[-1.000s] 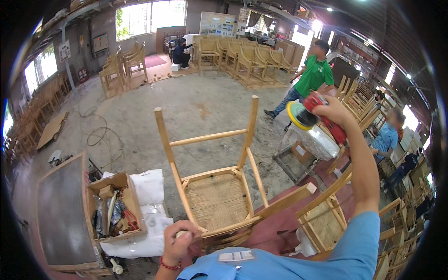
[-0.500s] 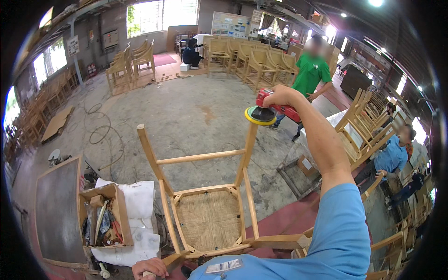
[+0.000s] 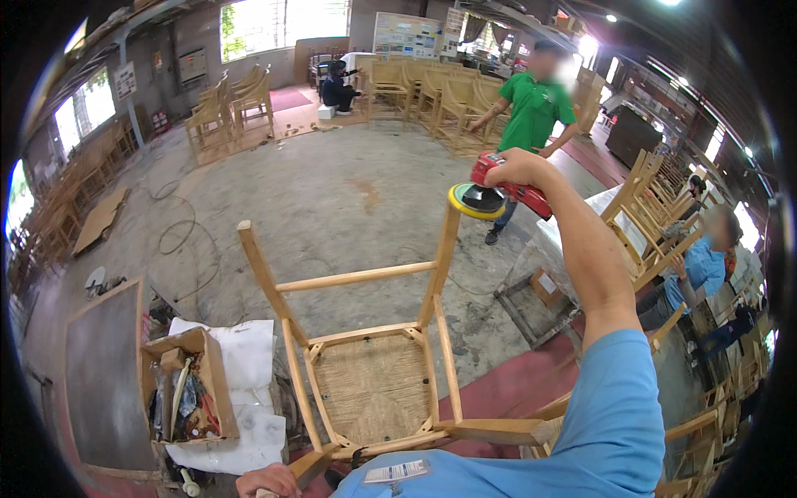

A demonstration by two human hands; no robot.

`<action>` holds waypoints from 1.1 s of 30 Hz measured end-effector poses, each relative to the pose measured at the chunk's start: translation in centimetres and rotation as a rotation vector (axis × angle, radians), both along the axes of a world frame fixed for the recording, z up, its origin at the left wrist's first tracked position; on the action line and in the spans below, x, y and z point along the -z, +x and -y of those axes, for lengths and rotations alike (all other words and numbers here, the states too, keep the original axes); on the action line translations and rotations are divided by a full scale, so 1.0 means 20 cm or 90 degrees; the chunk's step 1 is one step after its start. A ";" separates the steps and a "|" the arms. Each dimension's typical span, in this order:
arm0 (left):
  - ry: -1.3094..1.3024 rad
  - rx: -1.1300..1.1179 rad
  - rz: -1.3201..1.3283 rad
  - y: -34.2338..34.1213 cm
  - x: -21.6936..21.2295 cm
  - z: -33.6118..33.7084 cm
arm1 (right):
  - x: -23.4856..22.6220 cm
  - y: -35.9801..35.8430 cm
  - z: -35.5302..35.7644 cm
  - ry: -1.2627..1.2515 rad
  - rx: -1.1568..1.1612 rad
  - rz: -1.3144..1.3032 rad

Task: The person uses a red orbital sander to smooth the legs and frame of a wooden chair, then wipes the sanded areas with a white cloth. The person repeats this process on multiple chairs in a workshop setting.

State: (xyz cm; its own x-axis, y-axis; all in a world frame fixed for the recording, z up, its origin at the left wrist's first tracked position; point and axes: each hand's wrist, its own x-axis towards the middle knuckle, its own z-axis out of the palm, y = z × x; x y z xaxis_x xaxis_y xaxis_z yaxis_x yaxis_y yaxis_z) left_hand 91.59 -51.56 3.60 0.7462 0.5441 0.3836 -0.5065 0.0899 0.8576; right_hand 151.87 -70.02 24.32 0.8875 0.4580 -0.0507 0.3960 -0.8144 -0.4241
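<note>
A wooden chair (image 3: 357,275) lies tipped over in front of me, its legs outward and the underside of its woven seat (image 3: 374,390) facing up. My right hand (image 3: 519,168) grips a red power sander (image 3: 531,199) with a round yellow-edged pad (image 3: 475,202). The pad sits at the end of the far right leg (image 3: 442,249); whether it presses on the wood is hard to tell. Low at the left, my left hand (image 3: 270,480) is closed round the near left wooden leg of the chair, partly cut off by the picture's edge.
Left of the chair, a cardboard box (image 3: 217,390) of tools and scraps rests on white foam sheeting (image 3: 249,357). A person in green (image 3: 535,108) stands beyond the sander. Another in light blue (image 3: 701,266) is among chairs at right. A hose (image 3: 195,224) coils on the floor.
The sander and my right hand have shifted slightly right and down at the leg's end. The person in green has turned, with an arm now out to the left.
</note>
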 end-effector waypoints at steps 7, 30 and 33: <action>-0.023 0.017 -0.002 -0.02 0.01 0.00 | -0.03 -0.02 -0.13 0.087 -0.013 0.046; 0.097 0.180 -0.088 -0.11 0.08 -0.17 | 0.07 -0.84 -1.82 -0.111 -0.327 0.190; 0.092 0.203 -0.091 -0.10 0.10 -0.18 | 0.07 -0.82 -1.79 -0.050 -0.351 0.136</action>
